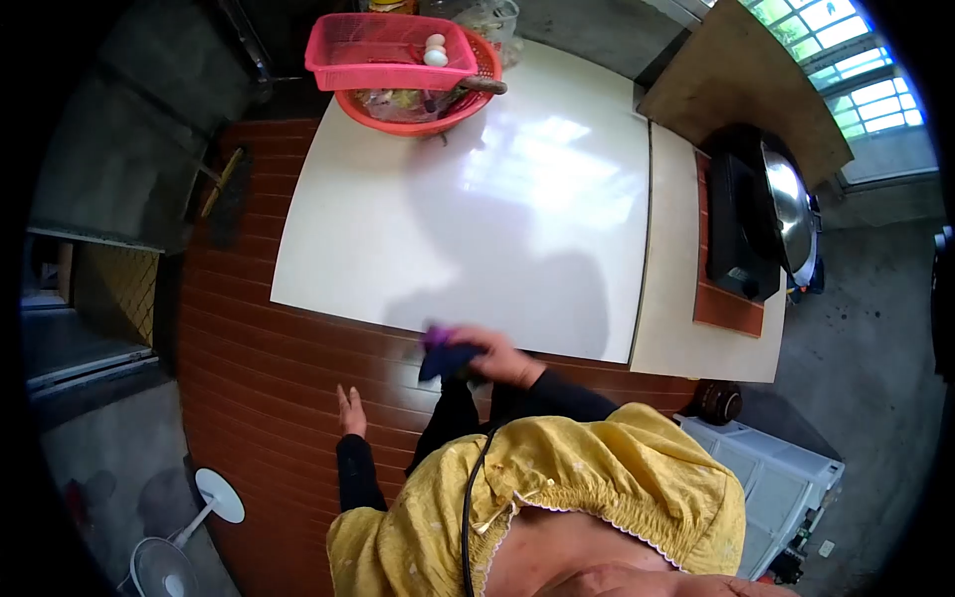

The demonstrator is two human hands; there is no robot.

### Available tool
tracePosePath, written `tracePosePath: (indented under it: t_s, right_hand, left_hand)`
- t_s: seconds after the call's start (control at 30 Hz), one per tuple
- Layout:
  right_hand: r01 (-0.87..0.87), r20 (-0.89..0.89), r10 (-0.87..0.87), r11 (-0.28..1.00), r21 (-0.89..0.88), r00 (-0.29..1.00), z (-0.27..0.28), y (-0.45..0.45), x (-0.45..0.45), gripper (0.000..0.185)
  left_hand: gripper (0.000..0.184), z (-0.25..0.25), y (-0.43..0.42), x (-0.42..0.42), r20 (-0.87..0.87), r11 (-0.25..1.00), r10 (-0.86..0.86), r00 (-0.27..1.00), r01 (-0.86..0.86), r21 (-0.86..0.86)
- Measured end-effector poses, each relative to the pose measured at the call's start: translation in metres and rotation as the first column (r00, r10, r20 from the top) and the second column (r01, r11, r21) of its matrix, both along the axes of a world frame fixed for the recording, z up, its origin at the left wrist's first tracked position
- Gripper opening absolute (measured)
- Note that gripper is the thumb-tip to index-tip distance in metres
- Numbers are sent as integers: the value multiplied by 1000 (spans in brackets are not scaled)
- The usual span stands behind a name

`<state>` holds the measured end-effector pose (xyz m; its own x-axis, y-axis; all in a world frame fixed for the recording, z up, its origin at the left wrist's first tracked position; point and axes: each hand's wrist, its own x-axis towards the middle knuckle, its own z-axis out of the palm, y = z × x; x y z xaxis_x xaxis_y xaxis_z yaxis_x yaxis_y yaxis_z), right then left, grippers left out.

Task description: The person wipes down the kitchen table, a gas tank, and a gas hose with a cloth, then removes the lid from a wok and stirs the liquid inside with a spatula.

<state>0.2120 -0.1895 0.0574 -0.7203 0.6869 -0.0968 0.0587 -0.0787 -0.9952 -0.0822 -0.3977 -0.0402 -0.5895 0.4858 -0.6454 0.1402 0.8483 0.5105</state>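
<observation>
My right hand (505,360) is closed around a dark blue and purple cloth (447,356), slightly blurred, at the front edge of the white table (368,239). I cannot tell whether the cloth touches the tabletop. Lower and to the left, my left hand (350,412) is held over the brown floor with its fingers stretched out and nothing in it.
At the table's far end, a pink basket (388,75) with eggs (436,56) rests on a red colander (383,121) holding bagged items. A black stove (741,224) and a shiny wok (791,204) stand right. A white fan (164,567) is at lower left.
</observation>
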Motion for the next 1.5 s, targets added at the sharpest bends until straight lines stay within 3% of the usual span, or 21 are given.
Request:
tracePosePath:
  t_s: [0.1,0.17,0.27,0.33,0.37,0.43,0.5,0.6,0.77,0.87,0.93,1.1,1.13,1.17,1.23,1.27,1.33,1.4,1.43,1.47,1.5]
  right_hand:
    - [344,158,-423,863,371,892,-2,85,59,46]
    - [385,212,-691,600,701,691,-1,133,112,45]
    - [485,385,-905,424,765,183,-58,176,183,49]
    - [342,412,-909,405,848,53,-73,197,173,50]
    - [173,400,-914,405,898,66,-79,205,152,49]
    - [235,465,-864,501,833,191,-65,216,81,44]
    - [178,214,-783,381,907,584,-66,211,9,41]
    - [-64,312,-477,467,882,822,-57,159,-98,34]
    - [-435,434,124,496,752,892,-51,13,-164,35]
    - [-399,82,413,783,478,907,-39,-17,-146,50]
    - [-428,95,422,839,336,902,-25,1,-119,47]
    - [203,306,-285,940,274,908,8,111,-14,48]
    - [207,257,-481,716,666,838,-5,136,10,49]
    - [247,259,-567,663,706,782,-1,151,27,50]
    - [115,396,-816,481,869,420,-66,185,74,52]
    - [206,594,-793,610,765,139,-63,193,61,49]
    - [73,548,-821,563,823,160,-60,203,9,41]
    - [-26,459,-827,477,878,325,-78,223,-55,33]
    - [-43,299,-834,316,948,463,-95,236,-92,29]
    - [-117,478,-711,495,861,515,-73,232,-142,29]
    - [-173,476,-677,466,868,562,-75,225,-187,28]
  left_hand:
    - [67,-9,-4,-10,277,989,117,954,-136,51]
    - [65,-4,-15,2,307,980,183,934,-199,21]
    - [69,-63,-95,9,316,947,300,900,-321,13]
    - [70,-62,-135,14,355,936,351,866,-318,-149]
    - [69,-64,-159,13,413,905,422,807,-349,-244]
    - [71,-31,-172,27,371,867,457,809,-312,-388]
    - [73,-10,-179,43,329,810,488,809,-279,-516]
    - [72,-2,-179,48,327,795,497,804,-272,-542]
    - [63,-8,-141,50,334,892,431,838,-340,-297]
    - [60,-2,-102,47,385,911,411,827,-389,-137]
    - [58,-6,-93,43,401,896,428,810,-438,-73]
    - [57,-17,-113,52,369,890,444,817,-451,-71]
    - [57,-38,-133,53,425,862,487,763,-498,-94]
    - [57,-59,-161,56,476,833,526,705,-539,-121]
    - [55,-60,-189,70,447,772,622,644,-600,-210]
    - [51,-47,-196,76,397,800,598,696,-546,-248]
    - [41,-69,-243,90,342,771,637,691,-566,-292]
    - [36,-96,-286,92,326,719,695,641,-627,-299]
    - [38,-94,-288,93,391,745,667,634,-577,-335]
    - [39,-91,-286,95,453,771,637,624,-523,-364]
    - [41,-88,-283,96,513,796,605,609,-464,-388]
